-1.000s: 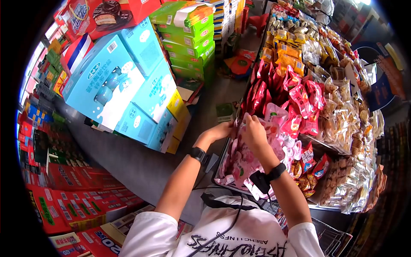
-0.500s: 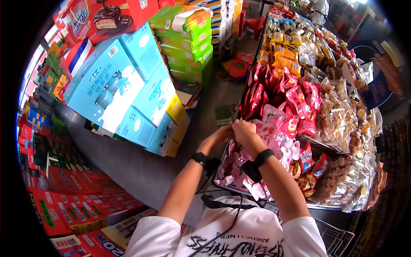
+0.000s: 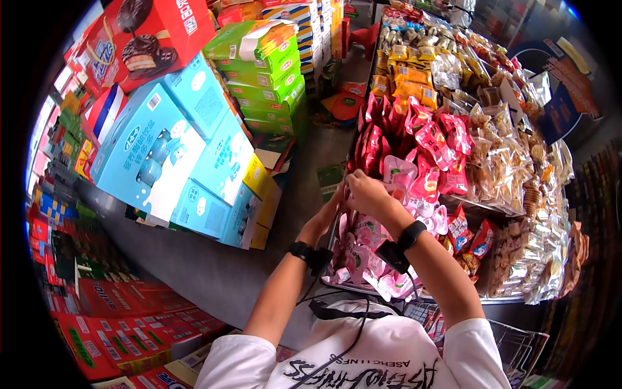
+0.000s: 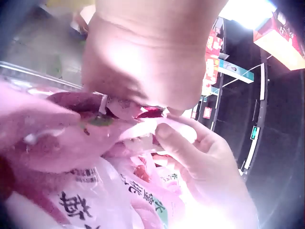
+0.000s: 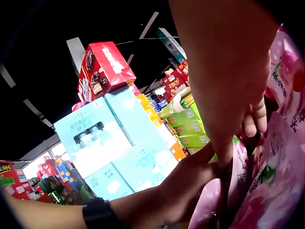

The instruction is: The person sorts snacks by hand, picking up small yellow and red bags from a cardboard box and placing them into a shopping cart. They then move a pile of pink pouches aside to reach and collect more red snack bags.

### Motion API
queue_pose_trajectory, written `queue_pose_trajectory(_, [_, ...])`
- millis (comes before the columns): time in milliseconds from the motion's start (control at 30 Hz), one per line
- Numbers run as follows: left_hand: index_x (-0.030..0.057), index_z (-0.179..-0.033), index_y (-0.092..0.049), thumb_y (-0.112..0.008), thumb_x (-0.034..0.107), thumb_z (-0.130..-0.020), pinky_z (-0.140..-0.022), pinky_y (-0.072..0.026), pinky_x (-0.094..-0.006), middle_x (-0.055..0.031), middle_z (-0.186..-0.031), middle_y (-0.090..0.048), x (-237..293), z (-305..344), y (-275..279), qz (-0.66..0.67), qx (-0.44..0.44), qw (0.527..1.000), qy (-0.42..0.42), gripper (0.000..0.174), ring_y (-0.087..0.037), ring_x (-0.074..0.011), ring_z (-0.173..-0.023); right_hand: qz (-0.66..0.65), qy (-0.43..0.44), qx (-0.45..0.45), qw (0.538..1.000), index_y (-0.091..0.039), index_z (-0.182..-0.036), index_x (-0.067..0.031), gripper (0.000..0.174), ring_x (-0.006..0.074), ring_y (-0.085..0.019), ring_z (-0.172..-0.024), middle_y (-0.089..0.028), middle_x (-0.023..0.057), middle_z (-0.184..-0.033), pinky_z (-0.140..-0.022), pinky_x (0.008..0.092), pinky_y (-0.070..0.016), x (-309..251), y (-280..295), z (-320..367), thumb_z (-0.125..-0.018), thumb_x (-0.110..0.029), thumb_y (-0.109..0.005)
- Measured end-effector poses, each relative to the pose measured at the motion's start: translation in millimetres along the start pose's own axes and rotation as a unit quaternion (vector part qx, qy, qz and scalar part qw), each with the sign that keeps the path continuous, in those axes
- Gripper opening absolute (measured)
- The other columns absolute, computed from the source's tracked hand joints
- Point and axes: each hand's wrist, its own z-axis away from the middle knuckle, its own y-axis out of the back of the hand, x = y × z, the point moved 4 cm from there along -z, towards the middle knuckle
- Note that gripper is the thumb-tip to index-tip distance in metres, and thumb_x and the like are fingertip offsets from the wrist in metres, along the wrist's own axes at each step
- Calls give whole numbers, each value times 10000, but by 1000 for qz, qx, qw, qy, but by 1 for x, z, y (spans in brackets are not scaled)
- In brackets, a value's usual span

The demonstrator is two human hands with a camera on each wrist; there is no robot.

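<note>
Pink printed packets (image 3: 363, 243) fill the near left part of a display tray. At the tray's left edge, my left hand (image 3: 325, 211) and right hand (image 3: 368, 193) are close together. In the left wrist view, the right hand (image 4: 207, 164) pinches the edge of a pink packet (image 4: 90, 129) between thumb and fingers, beside the left hand (image 4: 143, 62). In the right wrist view, the left hand (image 5: 186, 183) has its fingers around the top of a pink packet (image 5: 239, 171); the right hand (image 5: 238, 95) bends down over the packets, its fingertips partly hidden.
Dark pink packets (image 3: 372, 139) stand behind the pink ones, with clear-wrapped snacks (image 3: 499, 165) to the right. Blue cartons (image 3: 152, 149) and green boxes (image 3: 265, 81) are stacked left across the grey floor (image 3: 227, 272). A wire basket (image 3: 518, 350) is at lower right.
The hands, apart one second ago, came together at the tray's left edge and remain close. The head view has shifted, with shelves and tray now further left.
</note>
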Motion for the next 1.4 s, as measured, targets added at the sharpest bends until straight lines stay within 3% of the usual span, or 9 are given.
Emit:
queue_pose_trajectory(33, [117,-1352,-452,-284,546,-1011,-957,-395,-278,15,-1223,-543,-1,0,-3,-10,-12,1000,9,574,-508,-88,-1093,-39,56,5,998,-581,-1025,12,400,369,-641,-901,-582,188,-1029,-745,422,-551,-3,-1,3,-675,-131,-711])
queue_pose_trajectory(200, [110,-1356,-434,-295,519,-1020,-957,-410,-261,-5,-1237,-535,-12,-8,9,-90,15,996,9,547,-507,-107,-1130,78,-8,-71,994,-596,-1023,-3,343,334,-656,-909,-611,163,-1022,-752,407,-556,1,-32,-5,-701,-90,-673])
queue_pose_trajectory(333, [102,-1337,-446,-335,404,-1045,-810,-431,-248,9,-1020,-579,2,-4,17,-83,56,994,-34,434,-532,-105,-937,58,1,-37,998,-572,-1083,-21,387,337,-661,-907,-641,161,-1003,-805,434,-533,1,-36,-11,-720,-113,-668])
queue_pose_trajectory(533, [69,-1378,-423,-494,145,-995,-969,-446,-290,-42,-1231,-569,-10,-7,29,-74,28,994,-78,397,-541,-148,-1156,60,-63,-98,991,-568,-1139,-60,348,319,-670,-956,-695,138,-994,-883,460,-485,-10,-22,-4,-810,-165,-614])
queue_pose_trajectory(800, [36,-1352,-454,-500,166,-995,-938,-454,-271,-43,-1220,-572,-30,-12,46,-31,50,997,-45,383,-572,-135,-1077,70,-78,-152,983,-540,-1260,-49,416,310,-664,-1012,-683,133,-1094,-845,458,-513,-10,-28,0,-857,-149,-568])
queue_pose_trajectory(1033, [34,-1405,-424,-441,227,-1024,-995,-388,-267,-15,-1264,-570,-21,-9,33,-59,24,996,-58,427,-517,-134,-1157,-42,-64,-85,993,-171,-1462,24,831,361,-579,-1147,-559,197,-1291,-959,476,-441,-13,-8,10,-804,-237,-608])
queue_pose_trajectory(1133, [22,-1349,-481,-433,169,-1018,-963,-414,-284,-37,-1224,-598,-16,-19,23,-35,-36,995,-88,365,-536,-152,-1136,80,6,67,994,-202,-1466,14,899,389,-597,-1095,-555,243,-1270,-924,498,-456,-15,-9,12,-770,-278,-691])
queue_pose_trajectory(1233, [4,-1284,-523,-434,87,-991,-939,-434,-289,-62,-1182,-621,-11,-8,27,-368,-32,923,-112,318,-564,-156,-1086,72,-15,-74,995,-289,-1449,-21,862,377,-600,-1103,-606,196,-1219,-965,507,-425,-9,-19,2,-757,-293,-724])
queue_pose_trajectory(1400, [-20,-1244,-529,-428,-8,-952,-917,-446,-279,-86,-1142,-646,-21,-10,31,-386,-23,918,-85,309,-589,-164,-1018,115,-104,-201,967,-531,-1320,-86,550,307,-594,-1151,-633,115,-1222,-1010,487,-398,-23,-5,2,-810,-234,-675])
